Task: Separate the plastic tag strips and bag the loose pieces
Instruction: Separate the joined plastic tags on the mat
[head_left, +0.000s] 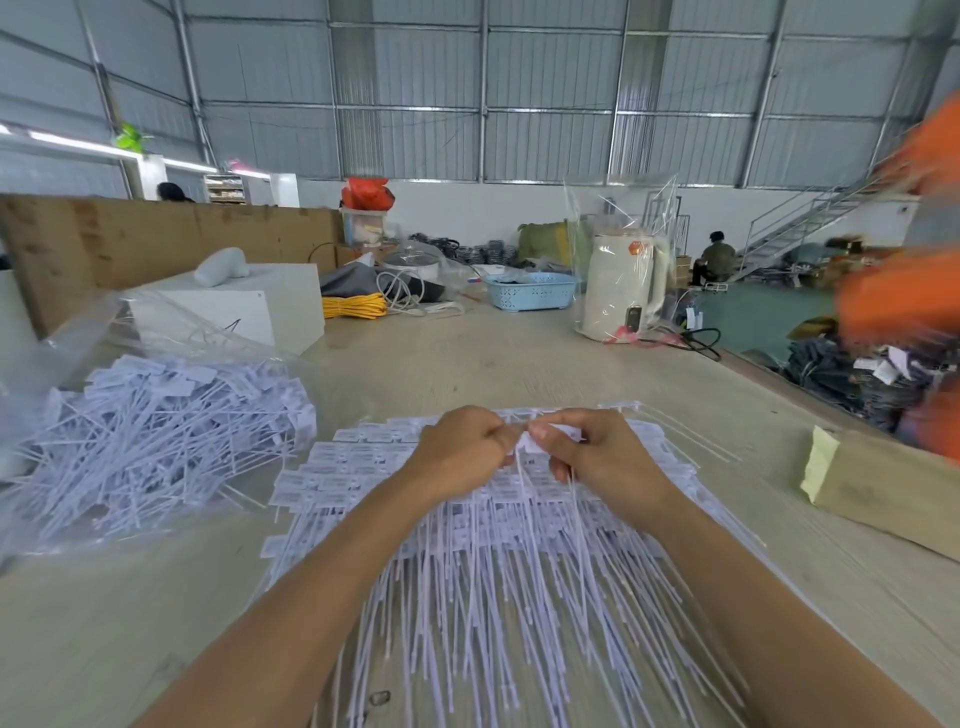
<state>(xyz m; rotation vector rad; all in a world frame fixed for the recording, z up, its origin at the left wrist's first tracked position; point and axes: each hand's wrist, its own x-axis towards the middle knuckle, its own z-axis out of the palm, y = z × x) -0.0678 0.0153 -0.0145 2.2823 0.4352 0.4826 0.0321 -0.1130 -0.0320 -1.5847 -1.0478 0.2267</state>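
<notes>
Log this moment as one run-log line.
left hand: pinching tag strip | right hand: pinching same strip | stack: underneath | bag: left, holds loose pieces

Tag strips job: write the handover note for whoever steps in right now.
Left hand and right hand: each pinches part of one tag strip, held just above the stack, mid-separation.
Joined tag strips: fanned stack on the table, directly under the hands, tails toward the worker.
Loose pieces: heaped in the open clear bag at left.
Done: a large heap already bagged.
Left: most of the stack is unseparated; finish this strip, bag it, carry on.
</notes>
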